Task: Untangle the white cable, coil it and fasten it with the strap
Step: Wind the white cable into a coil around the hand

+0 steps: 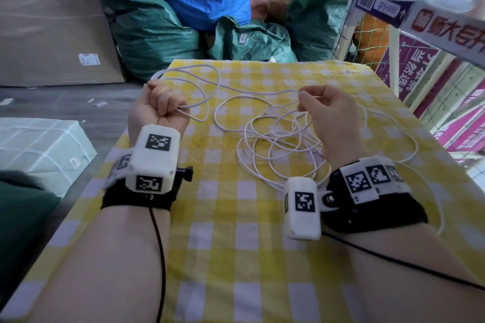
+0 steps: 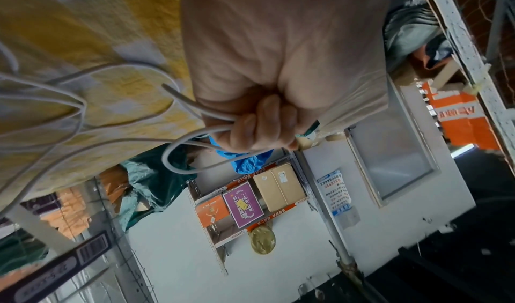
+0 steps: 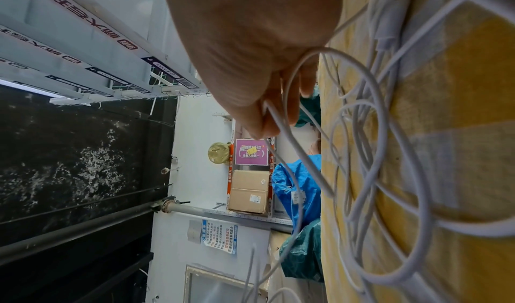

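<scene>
A long thin white cable (image 1: 265, 139) lies in loose tangled loops on the yellow-and-white checked tablecloth (image 1: 236, 231). My left hand (image 1: 160, 105) is a fist near the cloth's left edge and grips a couple of gathered loops (image 2: 195, 118); the loops fan out towards the far side. My right hand (image 1: 325, 110) is raised over the tangle and pinches one strand (image 3: 270, 114) between thumb and fingers. That strand runs across to the left hand. A white plug end (image 3: 386, 28) lies on the cloth beside the right hand. I see no strap.
Green and blue woven sacks (image 1: 183, 8) are piled behind the table. A wire shelf rack with printed signs (image 1: 433, 34) stands close on the right. A wrapped white parcel (image 1: 39, 149) lies on the floor to the left, with a large cardboard sheet (image 1: 47, 29) behind it.
</scene>
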`<state>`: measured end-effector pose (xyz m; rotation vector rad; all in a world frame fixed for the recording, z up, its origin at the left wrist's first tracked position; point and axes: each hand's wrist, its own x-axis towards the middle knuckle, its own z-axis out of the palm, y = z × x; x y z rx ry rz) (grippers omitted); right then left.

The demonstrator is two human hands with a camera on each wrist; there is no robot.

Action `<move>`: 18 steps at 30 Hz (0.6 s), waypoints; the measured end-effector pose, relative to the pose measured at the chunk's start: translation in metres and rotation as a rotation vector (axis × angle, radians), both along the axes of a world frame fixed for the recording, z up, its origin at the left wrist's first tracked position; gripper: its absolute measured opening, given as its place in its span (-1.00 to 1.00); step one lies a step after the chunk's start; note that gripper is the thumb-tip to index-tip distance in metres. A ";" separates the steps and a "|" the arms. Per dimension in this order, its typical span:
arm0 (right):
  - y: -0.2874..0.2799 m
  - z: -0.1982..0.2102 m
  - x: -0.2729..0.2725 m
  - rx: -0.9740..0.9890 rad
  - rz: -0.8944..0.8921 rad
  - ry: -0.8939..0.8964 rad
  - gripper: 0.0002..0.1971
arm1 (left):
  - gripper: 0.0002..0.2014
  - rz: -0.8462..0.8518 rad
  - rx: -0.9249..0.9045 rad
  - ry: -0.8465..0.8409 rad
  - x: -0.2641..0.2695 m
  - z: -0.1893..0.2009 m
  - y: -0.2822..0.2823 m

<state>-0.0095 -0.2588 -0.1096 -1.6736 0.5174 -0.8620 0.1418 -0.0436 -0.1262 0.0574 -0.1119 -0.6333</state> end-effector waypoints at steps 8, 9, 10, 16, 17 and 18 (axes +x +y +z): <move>0.009 -0.004 0.002 -0.095 0.258 0.210 -0.91 | -0.67 0.105 0.230 -0.349 -0.019 0.018 -0.015; 0.012 -0.003 0.001 -0.109 0.317 0.238 -0.94 | -0.68 0.120 0.293 -0.400 -0.023 0.020 -0.017; 0.016 -0.001 0.000 -0.124 0.375 0.262 -0.94 | -0.69 0.130 0.348 -0.444 -0.027 0.021 -0.020; 0.028 0.006 -0.007 -0.106 0.655 0.322 -0.83 | -0.77 0.036 0.641 -0.675 -0.048 0.021 -0.032; 0.029 0.007 -0.008 -0.098 0.692 0.311 -0.80 | -0.78 0.001 0.693 -0.738 -0.051 0.019 -0.034; 0.030 0.008 -0.009 -0.086 0.725 0.297 -0.76 | -0.78 -0.032 0.726 -0.788 -0.053 0.019 -0.035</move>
